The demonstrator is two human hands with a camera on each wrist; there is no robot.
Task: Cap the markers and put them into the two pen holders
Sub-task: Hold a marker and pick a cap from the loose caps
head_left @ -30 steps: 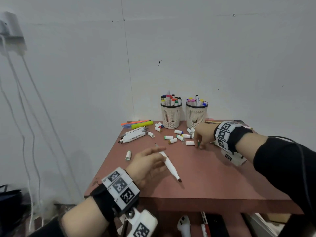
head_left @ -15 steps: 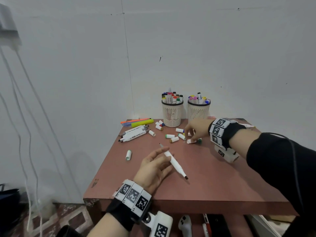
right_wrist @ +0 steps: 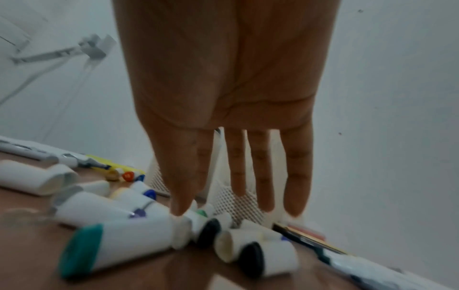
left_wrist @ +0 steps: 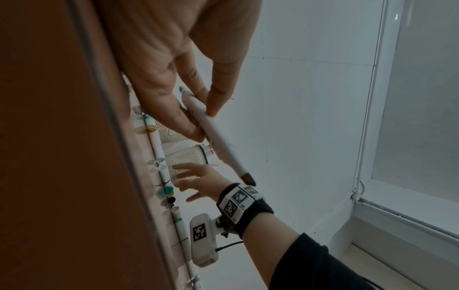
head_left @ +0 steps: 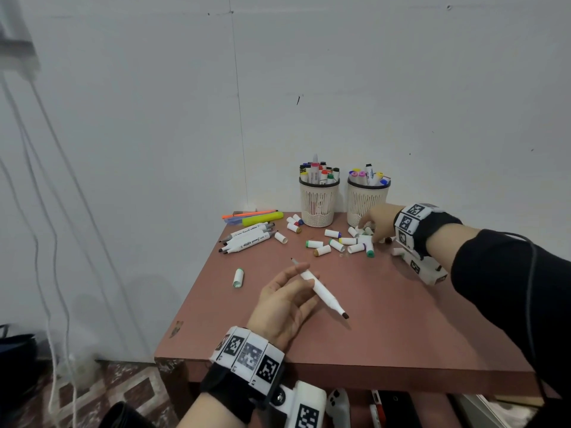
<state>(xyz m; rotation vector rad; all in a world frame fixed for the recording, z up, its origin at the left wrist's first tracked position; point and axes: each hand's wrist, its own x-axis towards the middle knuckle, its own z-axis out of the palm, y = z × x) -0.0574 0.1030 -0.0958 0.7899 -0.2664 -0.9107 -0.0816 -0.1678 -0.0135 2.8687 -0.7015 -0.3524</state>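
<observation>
My left hand (head_left: 287,299) pinches an uncapped white marker (head_left: 321,290) between thumb and fingers above the table's middle; the marker (left_wrist: 218,137) has bare tips at both ends. My right hand (head_left: 375,223) reaches with straight, spread fingers (right_wrist: 261,176) over a heap of loose white caps (head_left: 349,242), just in front of the right pen holder (head_left: 366,202). It holds nothing. A teal-ended cap (right_wrist: 111,247) and black-ended caps (right_wrist: 250,259) lie under the fingertips. The left pen holder (head_left: 318,202) stands beside the right one; both are full of capped markers.
Several uncapped white markers (head_left: 247,237) lie at the back left of the reddish table (head_left: 401,319), beside a yellow highlighter (head_left: 262,218) and an orange pen. A single cap (head_left: 238,277) lies alone at the left. The wall stands right behind the holders.
My right hand has let go of the green-ended cap and moved back toward the right holder with fingers spread. My left hand has kept the marker and lifted it slightly.
</observation>
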